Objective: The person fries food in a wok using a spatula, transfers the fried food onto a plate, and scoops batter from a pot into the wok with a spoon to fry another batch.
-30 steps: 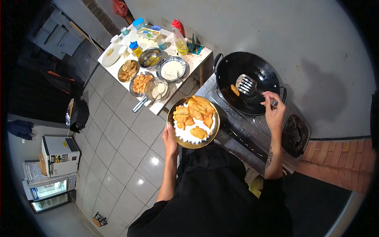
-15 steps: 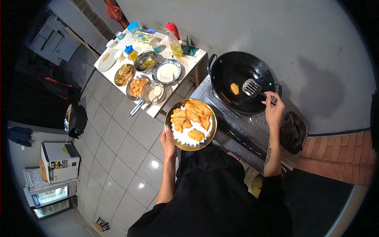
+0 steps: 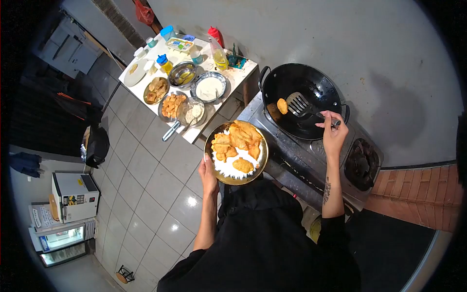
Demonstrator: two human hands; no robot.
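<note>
My left hand (image 3: 208, 176) grips the rim of a round golden plate (image 3: 263, 163), held in front of my body. Several pieces of golden fried food (image 3: 243, 138) lie on white lining in it. In my right hand (image 3: 334, 130) is the handle of a slotted spatula (image 3: 298, 104), its dark slotted head inside a black wok (image 3: 318, 78). One small fried piece (image 3: 282, 106) sits in the wok at the left edge of the spatula head; whether they touch is hard to tell.
The wok stands on a metal gas stove (image 3: 287, 158) with a second burner (image 3: 362, 163) at right. A white table (image 3: 192, 134) at upper left carries bowls of food, a bowl of white batter (image 3: 209, 88), bottles and a handled strainer (image 3: 171, 130). A grey wall (image 3: 389, 63) rises behind the stove.
The spatula has moved left and slightly up in the wok, and the fried piece has shifted left with it. My left hand and the plate have stayed nearly still.
</note>
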